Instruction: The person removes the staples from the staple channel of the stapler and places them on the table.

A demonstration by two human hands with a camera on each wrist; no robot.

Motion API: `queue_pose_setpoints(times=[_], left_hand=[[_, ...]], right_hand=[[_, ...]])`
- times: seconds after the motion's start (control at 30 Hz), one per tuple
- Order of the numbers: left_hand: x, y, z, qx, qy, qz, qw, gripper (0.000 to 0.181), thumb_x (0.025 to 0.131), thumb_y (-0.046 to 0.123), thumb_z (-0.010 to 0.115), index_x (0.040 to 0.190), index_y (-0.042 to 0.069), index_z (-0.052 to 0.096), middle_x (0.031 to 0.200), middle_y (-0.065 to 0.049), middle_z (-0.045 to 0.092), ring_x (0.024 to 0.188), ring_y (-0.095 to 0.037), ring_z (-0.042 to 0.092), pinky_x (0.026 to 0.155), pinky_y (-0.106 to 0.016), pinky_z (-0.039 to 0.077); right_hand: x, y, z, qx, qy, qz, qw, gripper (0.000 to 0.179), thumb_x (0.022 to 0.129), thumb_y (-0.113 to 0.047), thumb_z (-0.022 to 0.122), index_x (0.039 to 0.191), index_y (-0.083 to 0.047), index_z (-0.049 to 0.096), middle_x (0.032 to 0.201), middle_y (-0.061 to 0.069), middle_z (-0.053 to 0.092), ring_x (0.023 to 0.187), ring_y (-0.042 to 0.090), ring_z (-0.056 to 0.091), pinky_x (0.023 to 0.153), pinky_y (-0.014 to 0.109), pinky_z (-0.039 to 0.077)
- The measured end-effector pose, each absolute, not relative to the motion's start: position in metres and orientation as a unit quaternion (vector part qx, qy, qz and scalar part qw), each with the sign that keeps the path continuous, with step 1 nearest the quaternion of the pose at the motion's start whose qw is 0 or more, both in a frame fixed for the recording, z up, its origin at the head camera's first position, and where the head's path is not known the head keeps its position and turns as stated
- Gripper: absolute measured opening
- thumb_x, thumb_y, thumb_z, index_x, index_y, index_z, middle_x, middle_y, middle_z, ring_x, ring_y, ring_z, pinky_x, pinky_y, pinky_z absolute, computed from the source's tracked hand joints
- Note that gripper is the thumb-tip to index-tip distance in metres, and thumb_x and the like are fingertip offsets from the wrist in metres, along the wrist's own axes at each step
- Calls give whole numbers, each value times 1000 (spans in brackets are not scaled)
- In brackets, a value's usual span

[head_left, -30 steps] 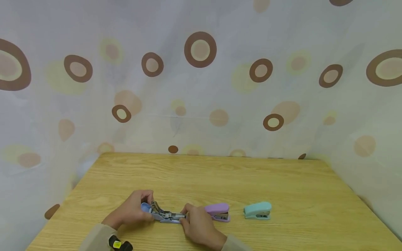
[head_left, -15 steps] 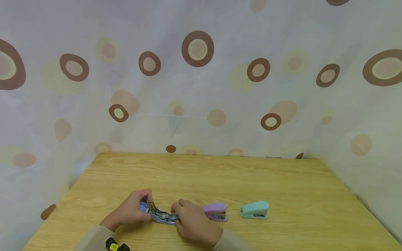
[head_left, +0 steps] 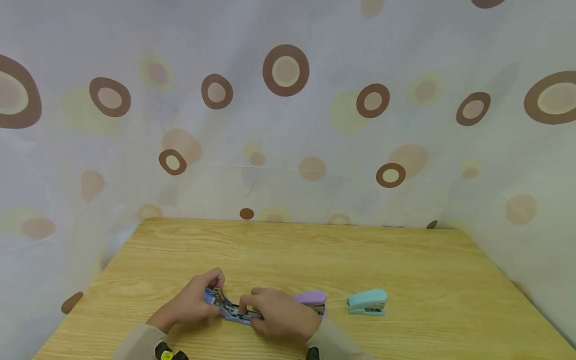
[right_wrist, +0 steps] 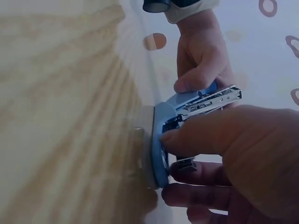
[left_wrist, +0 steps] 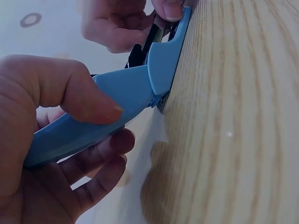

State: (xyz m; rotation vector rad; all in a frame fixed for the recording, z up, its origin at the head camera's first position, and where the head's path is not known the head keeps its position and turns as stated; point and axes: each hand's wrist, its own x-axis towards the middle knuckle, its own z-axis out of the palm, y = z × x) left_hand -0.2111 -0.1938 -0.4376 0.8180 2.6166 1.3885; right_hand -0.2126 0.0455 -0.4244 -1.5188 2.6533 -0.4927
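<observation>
A blue stapler [head_left: 231,316] lies on the table with its top folded far back from its base. My left hand [head_left: 193,302] grips the top cover [left_wrist: 124,86], thumb on one side and fingers curled under the other. The base [right_wrist: 160,154] rests along the tabletop, and my right hand [head_left: 283,316] pinches it between thumb and fingers, fingertips in over the metal channel. The bare metal arm [right_wrist: 219,99] sticks up beside the cover in the right wrist view. My right hand covers the front end of the base in the head view.
Right behind my right hand stands a purple stapler [head_left: 311,299], partly hidden by it. Farther right is a mint green stapler [head_left: 367,301]. The wooden table [head_left: 405,265] meets a patterned curtain [head_left: 315,125] at the back and both sides.
My right hand has slid left along the blue stapler's base, from its front end to over the metal channel. The left hand keeps its grip on the cover.
</observation>
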Motion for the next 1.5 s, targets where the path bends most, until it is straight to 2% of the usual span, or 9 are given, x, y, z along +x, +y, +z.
queue_pose_setpoints(times=[0.13, 0.3, 0.57, 0.73, 0.97, 1.27, 1.5], left_hand=[[-211, -193, -437, 269, 850, 451, 39, 37, 63, -10, 62, 89, 9, 44, 75, 6, 52, 67, -5, 47, 61, -20, 38], [-211, -193, -437, 268, 851, 449, 48, 35, 64, -9, 62, 90, 8, 45, 77, 4, 55, 67, -6, 49, 60, -21, 39], [-211, -196, -436, 267, 856, 439, 57, 34, 65, -8, 61, 90, 9, 46, 76, 3, 51, 66, -6, 47, 59, -20, 38], [-211, -200, -436, 265, 857, 437, 64, 33, 66, -8, 62, 90, 7, 46, 77, 2, 48, 66, -6, 47, 58, -20, 38], [-210, -199, -436, 263, 861, 431, 62, 32, 66, -7, 62, 89, 8, 47, 77, 3, 49, 67, -6, 47, 59, -20, 39], [-210, -198, -436, 267, 861, 430, 53, 33, 65, -8, 63, 88, 8, 47, 75, 4, 49, 67, -6, 47, 59, -21, 38], [-209, -198, -434, 268, 866, 420, 50, 33, 66, -8, 62, 89, 10, 47, 77, 4, 47, 69, -7, 46, 61, -21, 36]], right_hand=[[-220, 44, -423, -496, 850, -165, 68, 18, 85, -9, 65, 98, -22, 61, 75, -11, 44, 58, 0, 36, 53, 12, 30], [-228, 45, -426, -521, 827, -190, 91, 16, 86, -7, 62, 90, -21, 55, 73, -8, 42, 58, 1, 35, 54, 12, 29], [-233, 44, -430, -551, 806, -204, 70, 17, 82, -5, 61, 88, -19, 52, 73, -6, 41, 59, 0, 33, 54, 10, 27], [-232, 43, -431, -544, 814, -195, 60, 17, 85, -9, 62, 91, -21, 53, 77, -7, 43, 61, 1, 35, 53, 11, 29], [-232, 47, -429, -530, 810, -244, 64, 14, 89, -11, 65, 90, -17, 52, 82, -5, 48, 67, 2, 41, 62, 10, 35], [-232, 52, -423, -515, 809, -273, 72, 16, 88, -10, 67, 86, -15, 52, 78, -6, 51, 59, -2, 40, 56, 9, 36], [-230, 55, -417, -489, 809, -317, 75, 15, 89, -5, 62, 86, -15, 52, 75, -8, 49, 58, 0, 40, 55, 11, 37]])
